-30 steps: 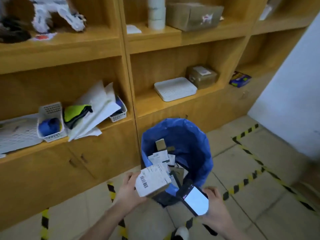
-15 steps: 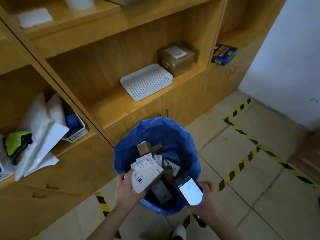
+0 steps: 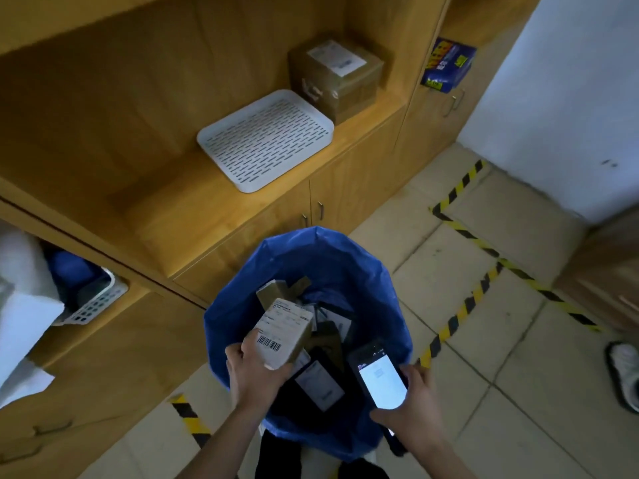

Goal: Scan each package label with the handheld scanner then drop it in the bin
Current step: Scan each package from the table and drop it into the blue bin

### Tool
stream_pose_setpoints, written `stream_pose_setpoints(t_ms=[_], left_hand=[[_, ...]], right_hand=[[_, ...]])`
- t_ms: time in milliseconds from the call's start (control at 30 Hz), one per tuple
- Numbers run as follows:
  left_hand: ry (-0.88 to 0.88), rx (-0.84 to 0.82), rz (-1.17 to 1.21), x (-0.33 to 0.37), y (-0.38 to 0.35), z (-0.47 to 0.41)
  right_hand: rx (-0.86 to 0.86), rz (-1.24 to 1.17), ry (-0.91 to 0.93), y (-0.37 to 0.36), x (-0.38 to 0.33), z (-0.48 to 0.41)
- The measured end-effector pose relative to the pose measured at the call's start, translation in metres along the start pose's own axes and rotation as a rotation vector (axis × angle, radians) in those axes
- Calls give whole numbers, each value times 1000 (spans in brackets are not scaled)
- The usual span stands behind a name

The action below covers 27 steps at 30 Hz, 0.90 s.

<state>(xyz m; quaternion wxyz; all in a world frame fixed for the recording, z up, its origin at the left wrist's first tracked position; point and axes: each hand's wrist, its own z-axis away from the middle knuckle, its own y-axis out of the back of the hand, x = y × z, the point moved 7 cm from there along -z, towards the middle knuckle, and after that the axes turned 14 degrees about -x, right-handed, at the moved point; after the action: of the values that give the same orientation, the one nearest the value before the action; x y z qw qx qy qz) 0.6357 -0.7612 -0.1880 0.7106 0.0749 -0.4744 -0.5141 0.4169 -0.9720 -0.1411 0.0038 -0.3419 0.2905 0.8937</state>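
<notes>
- Here the left hand has its fingers clamped around the near end of a small package, held just above the near-left rim of the bin.
- The package's long axis runs from the palm up and away toward the bin's middle, tilted; its white label faces up, with the barcode at the end nearest the thumb.
- The right hand grips the handheld scanner with fingers wrapped along its right edge and thumb under the near end; the lit screen faces up, and the scanner's far end points toward the bin's centre, over the near-right rim.
- The bin is lined with a blue bag and holds a jumble of parcels: brown cartons at the back, dark flat packets with white labels nearer the hands.
- On the wooden shelf behind stands a white slotted tray, empty as far as shown, with a labelled cardboard box just beside its far-right corner.
- A white basket at the left shelf holds something blue.
- The bin stands close against the cabinet doors; open tiled floor with yellow-black tape lies to the right.
</notes>
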Motion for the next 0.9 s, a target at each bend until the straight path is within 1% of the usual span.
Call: stream_pose_setpoints(t_ms=[100, 267, 400, 533, 700, 900], left_hand=[[13, -41, -13, -7, -8, -30], [26, -100, -44, -19, -39, -72], [11, -46, -5, -31, -78, -120], [-3, -69, 25, -40, -126, -178], [9, -126, -37, -57, -191, -232], [11, -119, -128, -63, -237, -275]], right_hand=[[-15, -55, -66, -21, -6, -24], [28, -118, -122, -52, 1, -79], [51, -174, -145, -77, 22, -142], [94, -144, -142, -101, 45, -192], [76, -118, -233, -125, 95, -241], [61, -92, -229, -143, 126, -282]])
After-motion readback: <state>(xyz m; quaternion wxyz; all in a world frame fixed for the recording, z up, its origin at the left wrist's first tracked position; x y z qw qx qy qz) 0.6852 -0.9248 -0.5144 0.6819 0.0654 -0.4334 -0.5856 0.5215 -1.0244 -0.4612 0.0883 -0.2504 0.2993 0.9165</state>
